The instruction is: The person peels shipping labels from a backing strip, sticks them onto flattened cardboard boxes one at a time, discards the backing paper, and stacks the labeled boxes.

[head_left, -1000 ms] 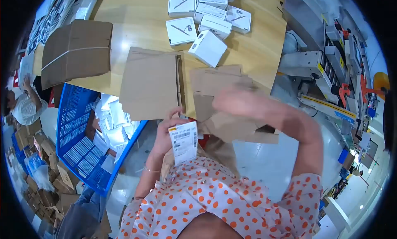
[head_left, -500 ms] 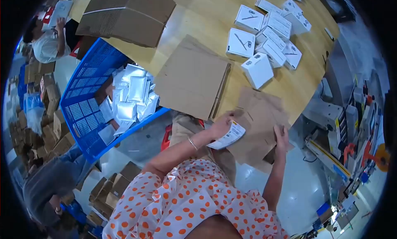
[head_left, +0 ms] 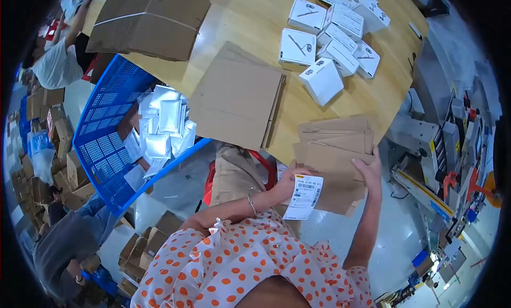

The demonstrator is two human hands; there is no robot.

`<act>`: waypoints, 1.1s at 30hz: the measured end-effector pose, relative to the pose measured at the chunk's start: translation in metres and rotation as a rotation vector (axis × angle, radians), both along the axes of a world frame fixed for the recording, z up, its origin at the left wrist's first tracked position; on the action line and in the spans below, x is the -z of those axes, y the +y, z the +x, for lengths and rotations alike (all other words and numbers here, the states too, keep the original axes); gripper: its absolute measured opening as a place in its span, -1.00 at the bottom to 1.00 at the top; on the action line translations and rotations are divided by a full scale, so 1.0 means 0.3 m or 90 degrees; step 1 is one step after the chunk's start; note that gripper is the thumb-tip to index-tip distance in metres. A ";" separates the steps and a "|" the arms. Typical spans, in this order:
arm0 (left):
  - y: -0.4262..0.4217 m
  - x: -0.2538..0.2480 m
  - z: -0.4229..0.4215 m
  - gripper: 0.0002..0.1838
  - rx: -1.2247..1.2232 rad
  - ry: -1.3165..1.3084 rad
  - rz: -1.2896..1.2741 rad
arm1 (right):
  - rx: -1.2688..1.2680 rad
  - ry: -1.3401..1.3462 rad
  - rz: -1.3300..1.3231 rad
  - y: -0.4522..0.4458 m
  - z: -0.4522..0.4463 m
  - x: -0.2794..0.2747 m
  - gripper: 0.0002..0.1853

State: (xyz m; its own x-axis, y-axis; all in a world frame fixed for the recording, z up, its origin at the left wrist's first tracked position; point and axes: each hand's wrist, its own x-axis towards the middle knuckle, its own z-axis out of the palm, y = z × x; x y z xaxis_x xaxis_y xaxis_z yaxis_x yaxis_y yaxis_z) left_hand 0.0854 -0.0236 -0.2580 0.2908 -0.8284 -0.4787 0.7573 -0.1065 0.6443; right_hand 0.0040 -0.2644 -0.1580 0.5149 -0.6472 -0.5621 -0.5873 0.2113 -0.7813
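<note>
A flattened cardboard box [head_left: 334,172] with creased flaps is held between my hands at the table's front edge. My left hand [head_left: 286,184] is closed at its left side, pinching a white shipping label [head_left: 304,199] with a printed barcode that hangs down over the cardboard's lower left corner. Whether those fingers also grip the cardboard, I cannot tell. At the right edge, my right hand [head_left: 370,167] grips the cardboard, thumb on top and the other fingers partly hidden. Left of it on the table lies a stack of flat cardboard [head_left: 234,95].
Several small white boxes [head_left: 321,80] are piled on the wooden table [head_left: 237,20]. A blue crate [head_left: 101,119] holds silver packets [head_left: 170,116]. A strapped cardboard bundle [head_left: 146,23] lies at the back left. Machinery [head_left: 426,164] stands right; two other people are at left.
The cardboard has been straightened and squared up between my hands. The label has turned upright, its print now facing me. My view has shifted slightly, and a person at upper left has reached upward.
</note>
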 end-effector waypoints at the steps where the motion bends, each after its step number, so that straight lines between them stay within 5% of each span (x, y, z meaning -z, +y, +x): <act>1: -0.005 -0.052 0.031 -0.81 0.002 0.031 -0.027 | -0.053 0.052 -0.017 -0.010 0.034 -0.045 -0.32; 3: 0.007 -0.090 0.077 -0.81 0.016 0.068 -0.064 | -0.093 0.111 -0.044 -0.086 0.068 -0.058 -0.34; 5: 0.060 -0.051 0.090 -0.78 0.151 -0.257 -0.083 | -0.278 0.121 -0.108 -0.176 0.093 -0.075 -0.23; 8: 0.145 -0.130 0.153 -0.77 -0.001 -0.190 -0.092 | -0.435 0.112 -0.092 -0.217 0.266 -0.176 -0.17; 10: 0.186 -0.189 0.236 -0.76 0.055 -0.223 0.021 | -0.803 0.135 -0.165 -0.200 0.341 -0.168 -0.21; 13: 0.167 -0.160 0.284 -0.75 0.106 -0.330 -0.008 | -0.491 -0.161 0.070 -0.064 0.212 0.114 -0.51; 15: 0.138 -0.147 0.303 -0.73 0.119 -0.448 -0.029 | -0.469 -0.199 0.029 0.089 0.345 0.154 -0.64; 17: 0.097 -0.133 0.323 -0.75 0.126 -0.449 -0.037 | -1.227 0.352 -0.331 0.259 0.546 0.015 -0.89; 18: 0.075 -0.125 0.329 -0.76 0.120 -0.445 -0.034 | -1.220 0.351 -0.327 0.265 0.516 0.041 -0.89; 20: 0.035 -0.102 0.324 -0.79 0.106 -0.428 -0.021 | -0.888 -0.081 -0.638 0.247 0.401 0.107 -0.91; 22: -0.004 -0.078 0.329 -0.80 0.131 -0.435 -0.027 | -0.749 -0.089 -0.670 0.195 0.268 0.082 -0.91; 24: -0.032 -0.058 0.339 -0.84 0.174 -0.463 -0.035 | -0.188 -0.012 -0.369 0.127 0.092 0.047 -0.61; 25: -0.032 -0.060 0.332 -0.84 0.189 -0.470 -0.035 | -0.031 0.017 -0.468 0.094 0.016 0.041 -0.60; 27: -0.029 -0.083 0.306 -0.86 0.211 -0.496 -0.007 | 0.241 -0.045 -0.226 0.070 -0.130 0.154 -0.56; 33: 0.047 -0.235 0.203 -0.90 0.261 -0.579 0.063 | 0.257 -0.068 -0.082 0.200 -0.176 0.320 -0.53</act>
